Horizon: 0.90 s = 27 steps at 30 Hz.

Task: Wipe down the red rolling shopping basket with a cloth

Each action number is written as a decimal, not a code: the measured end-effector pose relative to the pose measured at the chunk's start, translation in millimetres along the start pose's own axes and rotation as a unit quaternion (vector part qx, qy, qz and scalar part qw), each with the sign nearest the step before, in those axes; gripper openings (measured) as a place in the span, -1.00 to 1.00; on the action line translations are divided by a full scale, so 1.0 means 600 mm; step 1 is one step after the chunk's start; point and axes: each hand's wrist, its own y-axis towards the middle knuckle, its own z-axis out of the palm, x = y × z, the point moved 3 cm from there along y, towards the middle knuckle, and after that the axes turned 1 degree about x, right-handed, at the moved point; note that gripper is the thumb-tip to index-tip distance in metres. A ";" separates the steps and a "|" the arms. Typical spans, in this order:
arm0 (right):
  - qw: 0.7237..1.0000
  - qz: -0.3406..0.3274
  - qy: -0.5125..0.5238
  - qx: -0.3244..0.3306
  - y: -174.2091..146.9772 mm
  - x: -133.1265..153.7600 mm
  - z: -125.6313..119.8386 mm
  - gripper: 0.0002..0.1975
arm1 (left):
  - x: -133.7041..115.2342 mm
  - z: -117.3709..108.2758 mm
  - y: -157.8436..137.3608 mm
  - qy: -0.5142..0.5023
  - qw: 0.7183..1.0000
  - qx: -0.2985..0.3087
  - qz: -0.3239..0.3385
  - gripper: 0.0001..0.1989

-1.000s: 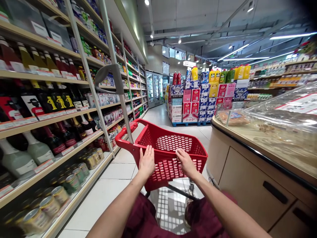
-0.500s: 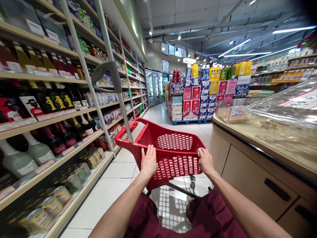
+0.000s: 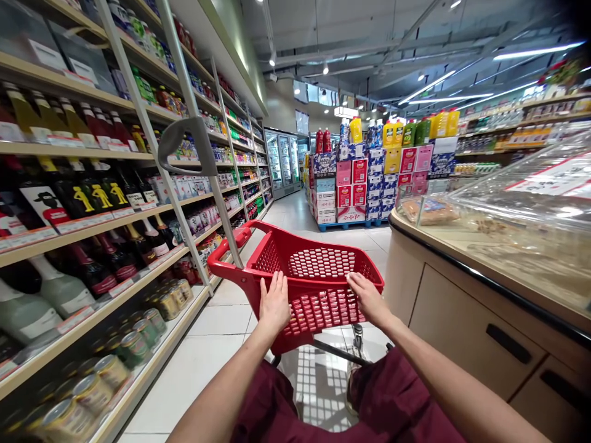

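A red plastic shopping cart (image 3: 318, 285) with perforated basket walls stands sideways before me. Its basket looks bare inside. My left hand (image 3: 274, 304) lies against the near side wall, fingers stretched upward to the rim. Further right, my right hand (image 3: 369, 298) rests at the same near rim, its fingers extended and the fingertips on the edge; the thumb is hard to make out. A metal pole with a grey loop handle (image 3: 191, 147) rises from the cart's red push-bar end (image 3: 226, 249) at the left.
Shelves of bottles and cans (image 3: 111, 286) line the left side. A wooden display counter (image 3: 462, 307) with a clear cover stands close on the right. Ahead are stacked drink cartons (image 3: 353, 184) on a blue pallet (image 3: 341, 225), with glass-door fridges (image 3: 282, 161) beyond.
My right hand has let go of the basket's right corner and slid left along the rim, fingers straightening. My left hand stays against the side. The view has shifted slightly right.
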 end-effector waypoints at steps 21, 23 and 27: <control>0.998 -0.049 0.038 -0.015 -0.007 0.070 0.021 -0.42 | 0.005 0.005 -0.004 -0.011 1.000 -0.025 0.012 -0.33; 0.996 -0.063 0.057 -0.026 -0.007 0.077 0.026 -0.38 | 0.012 0.004 -0.005 -0.008 0.999 -0.030 0.009 -0.34; 0.993 0.048 0.071 -0.082 -0.002 0.075 0.029 -0.37 | 0.025 0.004 -0.006 -0.001 0.999 -0.036 -0.023 -0.34</control>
